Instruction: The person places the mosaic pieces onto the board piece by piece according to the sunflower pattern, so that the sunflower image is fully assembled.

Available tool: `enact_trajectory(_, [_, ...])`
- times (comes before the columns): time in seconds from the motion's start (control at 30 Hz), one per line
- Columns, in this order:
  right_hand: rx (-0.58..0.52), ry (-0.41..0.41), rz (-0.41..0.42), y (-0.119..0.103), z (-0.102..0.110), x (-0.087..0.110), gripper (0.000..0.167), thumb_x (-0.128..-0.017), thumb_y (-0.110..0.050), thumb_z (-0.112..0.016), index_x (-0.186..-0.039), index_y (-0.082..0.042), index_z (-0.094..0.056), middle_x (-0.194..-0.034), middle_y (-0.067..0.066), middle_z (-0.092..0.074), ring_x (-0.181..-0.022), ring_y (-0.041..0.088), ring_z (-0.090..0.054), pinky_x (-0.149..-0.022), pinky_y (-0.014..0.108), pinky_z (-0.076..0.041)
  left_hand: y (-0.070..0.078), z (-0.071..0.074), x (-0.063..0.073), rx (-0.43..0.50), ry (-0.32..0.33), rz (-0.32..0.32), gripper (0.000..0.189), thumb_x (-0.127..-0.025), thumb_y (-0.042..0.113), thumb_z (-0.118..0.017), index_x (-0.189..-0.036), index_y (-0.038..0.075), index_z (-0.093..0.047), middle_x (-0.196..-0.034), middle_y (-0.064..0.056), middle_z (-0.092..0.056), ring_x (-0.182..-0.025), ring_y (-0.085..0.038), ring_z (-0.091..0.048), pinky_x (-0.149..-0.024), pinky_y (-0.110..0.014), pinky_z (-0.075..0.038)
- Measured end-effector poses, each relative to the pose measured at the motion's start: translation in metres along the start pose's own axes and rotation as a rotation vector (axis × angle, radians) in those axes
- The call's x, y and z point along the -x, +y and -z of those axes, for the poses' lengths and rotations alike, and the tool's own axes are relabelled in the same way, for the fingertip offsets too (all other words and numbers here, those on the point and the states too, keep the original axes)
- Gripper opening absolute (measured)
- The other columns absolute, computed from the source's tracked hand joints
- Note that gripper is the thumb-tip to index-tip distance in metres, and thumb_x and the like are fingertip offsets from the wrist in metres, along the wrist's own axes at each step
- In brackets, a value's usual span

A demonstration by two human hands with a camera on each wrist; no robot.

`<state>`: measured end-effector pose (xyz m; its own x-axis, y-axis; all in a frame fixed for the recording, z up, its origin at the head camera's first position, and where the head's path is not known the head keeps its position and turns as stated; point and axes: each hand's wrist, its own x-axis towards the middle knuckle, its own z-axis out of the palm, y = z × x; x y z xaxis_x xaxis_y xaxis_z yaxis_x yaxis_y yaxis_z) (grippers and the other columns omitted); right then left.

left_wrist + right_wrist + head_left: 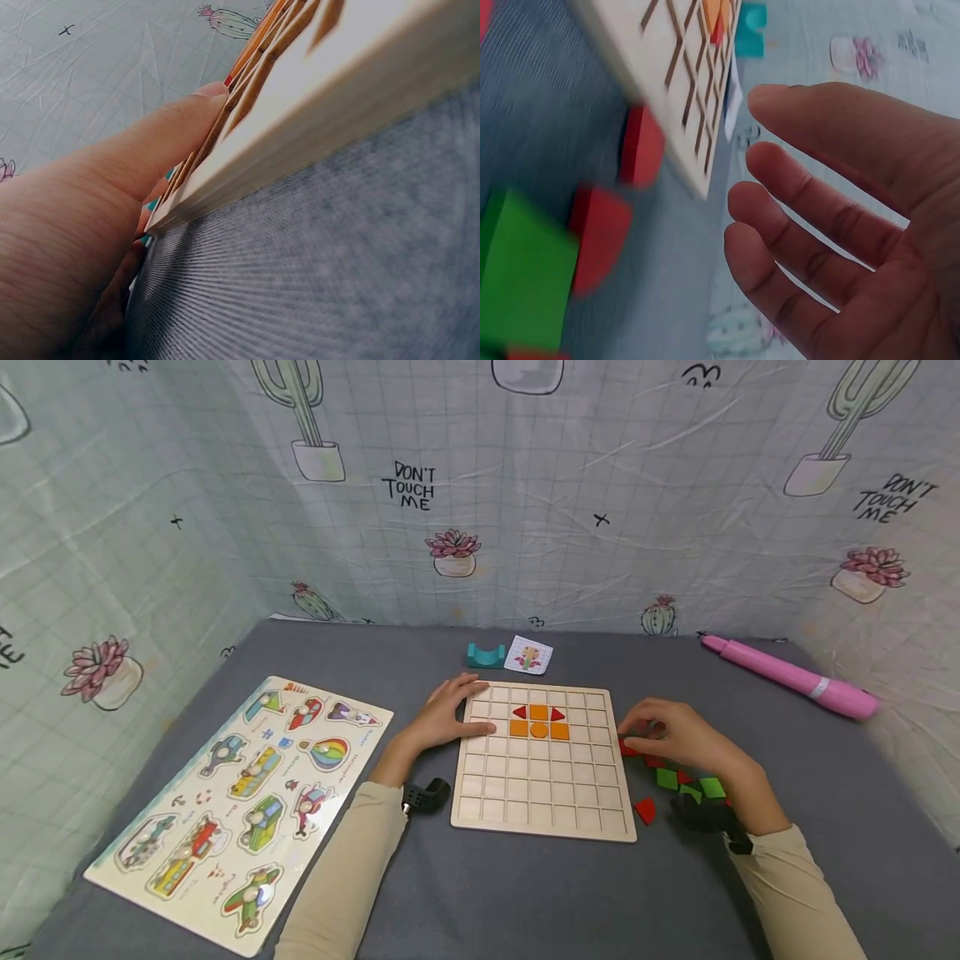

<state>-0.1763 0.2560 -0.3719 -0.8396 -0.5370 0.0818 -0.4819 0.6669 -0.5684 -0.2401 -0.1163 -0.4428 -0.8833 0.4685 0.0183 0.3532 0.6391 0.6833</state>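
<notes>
A pale wooden grid board lies on the grey cloth. In its upper middle are orange squares, an orange circle and red triangles. My left hand rests at the board's upper left edge, thumb stretched over the grid and fingers reaching to the corner. Just off the right edge, my right hand hovers over loose pieces with its fingers loosely bent. In the right wrist view that hand holds nothing. Beside it sit red pieces and a green block.
Behind the board, a patterned card leans by a teal holder. A vehicle puzzle board lies at left, and a pink pen-shaped object at back right. A lone red piece is near the board's lower right corner.
</notes>
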Motion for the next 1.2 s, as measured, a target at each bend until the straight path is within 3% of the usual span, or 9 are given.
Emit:
enact_trajectory(0.4, [0.06,0.054,0.0,0.035,0.019,0.038,0.017,-0.083,-0.004,-0.076,-0.098,-0.007,-0.072,-0.095,0.001,-0.063,-0.076,0.001,-0.053,-0.07,0.029,-0.054,0.001,0.0,0.001,-0.001,-0.003,0.003,0.076,-0.085,0.036,-0.075,-0.149,0.013,-0.041,-0.16,-0.01,-0.024,-0.148,-0.041,-0.008,-0.117,-0.06,-0.008])
enact_trajectory(0.63, [0.03,0.049,-0.02,0.054,0.03,0.057,0.02,-0.079,0.001,-0.078,-0.097,-0.003,-0.071,-0.095,0.003,-0.063,-0.077,0.005,-0.054,-0.067,0.022,-0.052,0.002,0.001,0.0,0.006,-0.003,0.008,0.076,-0.085,0.034,-0.075,-0.149,0.013,-0.041,-0.16,-0.01,-0.024,-0.149,-0.04,-0.007,-0.117,-0.06,-0.007])
enact_trajectory(0.73, [-0.016,0.012,-0.009,0.063,0.035,0.063,0.021,-0.078,0.004,-0.078,-0.097,0.001,-0.07,-0.094,-0.005,-0.065,-0.077,0.005,-0.056,-0.065,0.019,-0.052,0.002,0.001,0.0,0.008,-0.004,0.009,0.076,-0.085,0.035,-0.075,-0.15,0.013,-0.041,-0.16,-0.01,-0.024,-0.149,-0.04,-0.006,-0.117,-0.06,-0.007])
enact_trajectory(0.83, [-0.105,-0.085,-0.004,0.072,0.039,0.068,0.02,-0.08,0.006,-0.074,-0.1,0.005,-0.068,-0.093,-0.01,-0.065,-0.074,0.007,-0.056,-0.063,0.019,-0.051,0.002,0.001,0.001,0.011,-0.006,0.013,0.076,-0.085,0.035,-0.075,-0.15,0.013,-0.041,-0.16,-0.01,-0.024,-0.149,-0.039,-0.006,-0.118,-0.059,-0.006])
enact_trajectory(0.97, [-0.215,-0.21,0.011,0.08,0.044,0.074,0.018,-0.085,0.008,-0.069,-0.102,0.01,-0.065,-0.09,-0.005,-0.066,-0.072,0.009,-0.057,-0.06,0.022,-0.051,0.002,0.002,0.002,0.012,-0.004,0.015,0.075,-0.085,0.035,-0.075,-0.149,0.013,-0.041,-0.16,-0.01,-0.024,-0.149,-0.039,-0.006,-0.118,-0.059,-0.005])
enact_trajectory(1.2, [-0.191,-0.245,-0.021,0.086,0.051,0.085,0.018,-0.083,0.005,-0.072,-0.099,0.006,-0.065,-0.088,-0.005,-0.064,-0.076,0.009,-0.055,-0.063,0.021,-0.049,0.003,0.002,0.001,0.012,-0.007,0.007,0.076,-0.085,0.036,-0.075,-0.149,0.013,-0.041,-0.16,-0.01,-0.023,-0.149,-0.04,-0.006,-0.117,-0.06,-0.006])
